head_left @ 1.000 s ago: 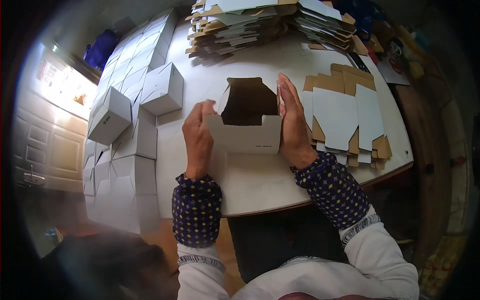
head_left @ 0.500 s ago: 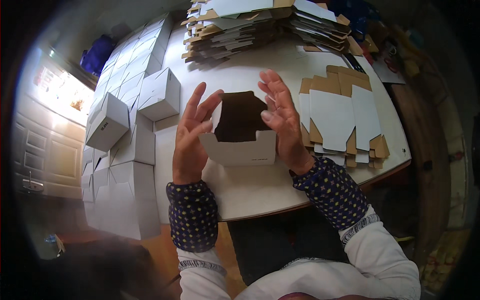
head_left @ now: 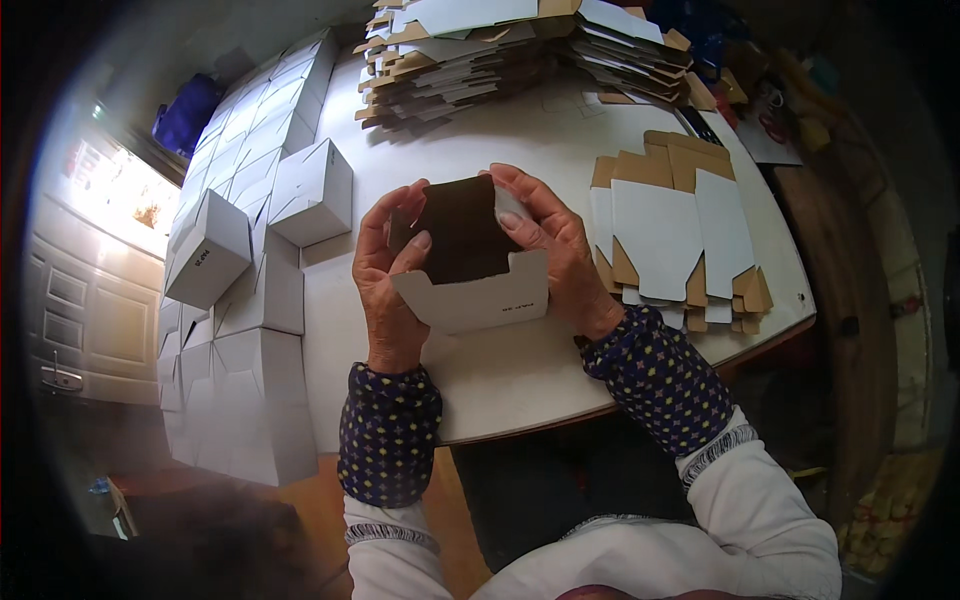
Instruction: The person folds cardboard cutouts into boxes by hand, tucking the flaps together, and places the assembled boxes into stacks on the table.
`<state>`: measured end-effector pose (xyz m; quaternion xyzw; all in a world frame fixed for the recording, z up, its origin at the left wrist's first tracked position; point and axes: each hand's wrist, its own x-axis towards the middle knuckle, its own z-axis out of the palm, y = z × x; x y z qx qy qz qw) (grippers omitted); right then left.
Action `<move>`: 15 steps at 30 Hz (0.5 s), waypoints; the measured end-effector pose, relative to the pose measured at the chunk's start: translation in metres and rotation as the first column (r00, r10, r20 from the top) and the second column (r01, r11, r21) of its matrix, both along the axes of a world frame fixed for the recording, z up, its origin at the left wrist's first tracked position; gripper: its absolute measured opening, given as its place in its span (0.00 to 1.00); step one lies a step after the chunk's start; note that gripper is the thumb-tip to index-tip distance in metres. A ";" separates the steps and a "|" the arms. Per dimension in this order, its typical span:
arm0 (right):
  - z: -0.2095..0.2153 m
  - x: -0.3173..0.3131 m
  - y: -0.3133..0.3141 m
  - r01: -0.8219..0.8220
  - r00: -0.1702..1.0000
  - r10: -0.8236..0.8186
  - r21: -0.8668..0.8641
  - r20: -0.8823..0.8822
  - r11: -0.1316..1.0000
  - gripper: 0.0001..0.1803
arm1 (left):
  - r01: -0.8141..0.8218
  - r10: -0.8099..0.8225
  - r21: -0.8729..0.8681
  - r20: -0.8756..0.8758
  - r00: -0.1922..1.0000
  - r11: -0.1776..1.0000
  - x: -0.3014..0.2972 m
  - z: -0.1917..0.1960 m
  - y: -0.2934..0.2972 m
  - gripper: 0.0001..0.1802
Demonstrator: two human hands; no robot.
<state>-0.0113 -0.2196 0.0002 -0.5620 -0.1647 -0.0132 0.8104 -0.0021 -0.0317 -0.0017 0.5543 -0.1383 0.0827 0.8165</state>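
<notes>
Between my hands is a small white cardboard box, its top open and its brown inside facing up. My left hand grips the left side, with the thumb near the rim and the fingers around the far left corner. On the other side my right hand holds the right flap and wall, its thumb over the edge and the fingers behind. A notched front edge shows on the box, and its far flap stands up. What lies beneath the box is hidden.
White folded boxes stand in rows along the table's left side. Flat unfolded cartons lie at the right, and a tall stack of them rises at the back. The table's front edge runs just before me.
My spread fingers have closed in on the box from both sides, thumbs now at its side flaps. The box has tilted slightly.
</notes>
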 end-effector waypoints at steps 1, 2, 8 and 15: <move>-0.001 0.001 0.000 0.000 1.000 0.001 0.052 -0.026 0.999 0.34 | 0.008 -0.008 -0.017 -0.001 1.000 1.000 0.000 -0.001 0.000 0.38; -0.001 0.001 0.000 0.002 0.999 0.004 0.104 -0.053 0.995 0.33 | 0.016 -0.016 -0.034 -0.002 1.000 0.999 0.001 -0.002 0.000 0.38; 0.007 -0.001 -0.003 0.034 0.998 -0.037 -0.071 -0.055 0.997 0.29 | 0.064 -0.066 0.074 0.020 0.998 0.995 -0.004 -0.002 -0.003 0.34; -0.001 0.002 -0.008 0.087 0.993 -0.094 -0.090 -0.078 0.992 0.26 | 0.144 -0.143 0.153 -0.017 0.990 0.978 -0.004 0.013 -0.010 0.33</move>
